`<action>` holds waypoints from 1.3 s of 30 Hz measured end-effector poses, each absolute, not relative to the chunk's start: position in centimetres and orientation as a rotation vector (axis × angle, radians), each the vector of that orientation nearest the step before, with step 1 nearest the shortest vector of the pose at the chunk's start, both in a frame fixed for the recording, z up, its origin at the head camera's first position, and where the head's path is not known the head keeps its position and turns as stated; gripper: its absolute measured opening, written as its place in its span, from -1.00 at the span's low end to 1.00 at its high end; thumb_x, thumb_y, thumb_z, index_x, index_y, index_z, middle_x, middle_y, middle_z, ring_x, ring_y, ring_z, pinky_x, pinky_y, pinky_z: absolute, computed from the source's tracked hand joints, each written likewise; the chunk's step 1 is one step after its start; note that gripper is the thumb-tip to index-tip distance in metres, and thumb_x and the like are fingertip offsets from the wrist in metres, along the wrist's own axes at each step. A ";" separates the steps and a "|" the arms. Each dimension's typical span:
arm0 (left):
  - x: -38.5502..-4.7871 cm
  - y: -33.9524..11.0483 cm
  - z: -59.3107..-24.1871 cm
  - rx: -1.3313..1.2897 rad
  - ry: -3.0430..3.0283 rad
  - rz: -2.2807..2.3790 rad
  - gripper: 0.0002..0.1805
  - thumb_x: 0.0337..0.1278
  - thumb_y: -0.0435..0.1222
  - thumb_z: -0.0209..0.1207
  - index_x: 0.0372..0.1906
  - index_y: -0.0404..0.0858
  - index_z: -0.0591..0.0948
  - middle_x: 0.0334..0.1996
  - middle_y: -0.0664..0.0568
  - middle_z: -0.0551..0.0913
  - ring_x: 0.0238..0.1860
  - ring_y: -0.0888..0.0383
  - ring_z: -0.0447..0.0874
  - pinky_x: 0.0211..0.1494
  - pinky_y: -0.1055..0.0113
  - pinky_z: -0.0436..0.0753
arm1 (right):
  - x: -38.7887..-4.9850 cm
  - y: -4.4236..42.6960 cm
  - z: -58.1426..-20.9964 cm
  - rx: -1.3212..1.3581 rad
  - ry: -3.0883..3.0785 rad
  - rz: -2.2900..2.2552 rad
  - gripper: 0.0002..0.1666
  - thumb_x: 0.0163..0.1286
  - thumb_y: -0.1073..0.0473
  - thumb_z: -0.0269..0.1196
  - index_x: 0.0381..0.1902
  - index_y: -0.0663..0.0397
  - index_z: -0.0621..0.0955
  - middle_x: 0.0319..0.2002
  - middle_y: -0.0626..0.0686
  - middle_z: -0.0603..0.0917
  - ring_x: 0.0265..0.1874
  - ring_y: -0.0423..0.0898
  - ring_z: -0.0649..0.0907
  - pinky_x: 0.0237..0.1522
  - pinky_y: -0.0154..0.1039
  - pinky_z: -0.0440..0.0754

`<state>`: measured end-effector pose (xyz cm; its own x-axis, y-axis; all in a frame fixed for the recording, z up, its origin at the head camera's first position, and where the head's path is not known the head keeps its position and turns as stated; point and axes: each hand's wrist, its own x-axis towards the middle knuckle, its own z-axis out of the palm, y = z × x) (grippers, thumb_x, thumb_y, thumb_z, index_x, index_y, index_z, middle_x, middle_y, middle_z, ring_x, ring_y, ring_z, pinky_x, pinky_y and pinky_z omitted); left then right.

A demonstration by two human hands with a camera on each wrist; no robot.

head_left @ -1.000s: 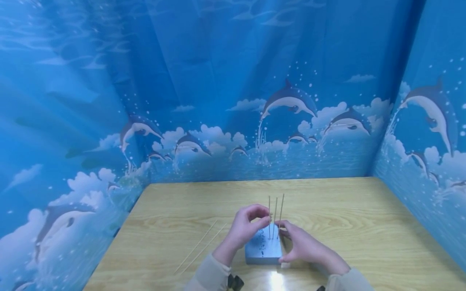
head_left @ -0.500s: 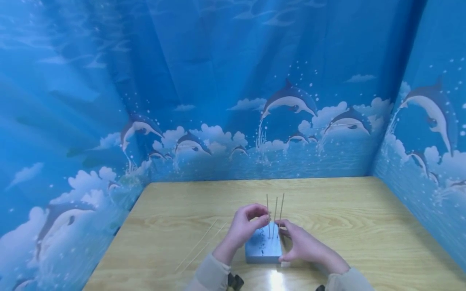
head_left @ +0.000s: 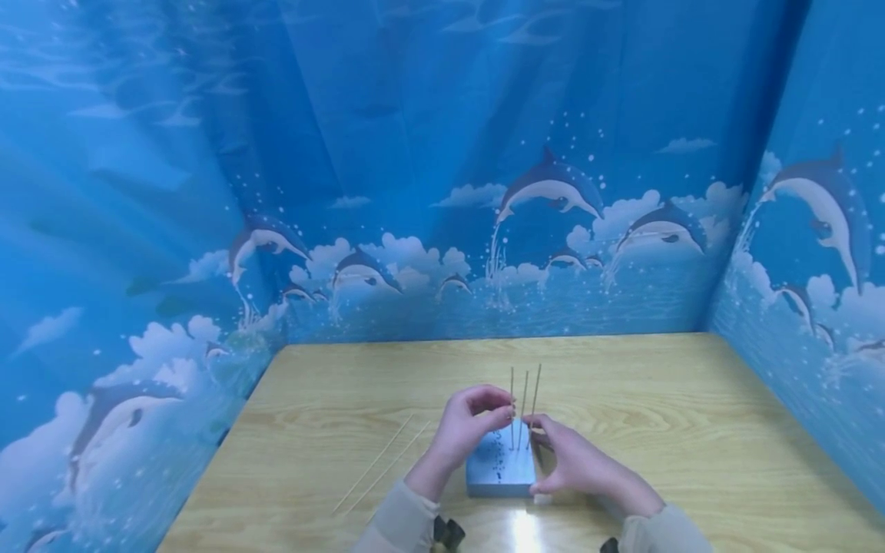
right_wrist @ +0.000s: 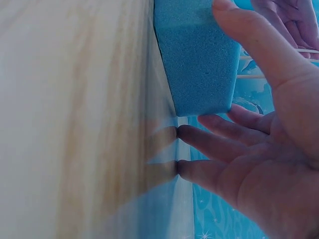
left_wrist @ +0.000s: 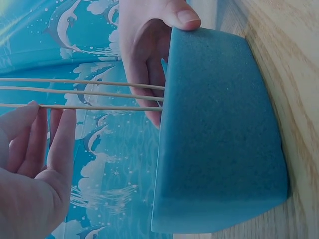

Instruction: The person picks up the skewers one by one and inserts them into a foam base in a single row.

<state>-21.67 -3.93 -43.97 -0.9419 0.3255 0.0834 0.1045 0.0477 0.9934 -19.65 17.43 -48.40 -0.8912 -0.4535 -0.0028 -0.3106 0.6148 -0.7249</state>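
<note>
A blue foam block [head_left: 499, 470] rests on the table, with three thin wooden skewers standing in its top. My left hand [head_left: 465, 430] is above the block's far left part and pinches the leftmost skewer [head_left: 512, 399] between thumb and fingertips. In the left wrist view that same skewer [left_wrist: 114, 107] runs from the fingers into the block [left_wrist: 219, 134]; the other two are apart from the hand. At the block's right side, my right hand [head_left: 579, 462] grips it, thumb on the near corner, fingers at the far side. Its lower fingertips [right_wrist: 187, 132] touch the tabletop in the right wrist view.
Two loose skewers, one on the left [head_left: 373, 463] and one beside it [head_left: 389, 466], lie on the wooden table [head_left: 657, 399] left of the block. A small white piece [head_left: 542, 499] sits near my right thumb. Dolphin-printed blue curtains [head_left: 415, 192] enclose the table's back and sides.
The pinched skewer's top leaned slightly left half a second ago and stands straighter now. Both hands and the block stay nearly in place.
</note>
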 end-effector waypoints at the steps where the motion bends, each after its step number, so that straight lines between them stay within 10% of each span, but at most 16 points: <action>1: -21.7 -4.0 -43.9 0.452 2.149 2.012 -0.78 0.15 -0.31 0.33 -0.09 -0.25 0.69 -0.16 -0.06 0.74 -0.10 0.12 0.71 -0.05 0.34 0.77 | -19.7 17.4 -48.4 -0.634 2.652 -1.137 0.28 -0.26 0.01 0.63 0.41 0.24 0.27 0.41 0.30 0.36 0.29 0.26 0.51 0.39 0.27 0.32; 39: -24.3 -18.2 -42.2 0.185 2.270 1.776 -0.56 0.34 -0.27 0.20 0.23 -0.38 0.49 0.00 -0.34 0.64 -0.12 0.06 0.74 0.03 0.06 0.76 | -19.5 17.2 -48.3 -0.600 2.638 -1.153 0.30 -0.26 0.09 0.62 0.43 0.27 0.23 0.42 0.31 0.33 0.31 0.27 0.48 0.39 0.26 0.31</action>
<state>-24.27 -18.22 -42.24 -0.9601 0.2531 -0.1192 -0.0548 0.2475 0.9673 -19.50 17.22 -48.34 -0.8975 -0.4406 -0.0212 -0.2838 0.6134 -0.7370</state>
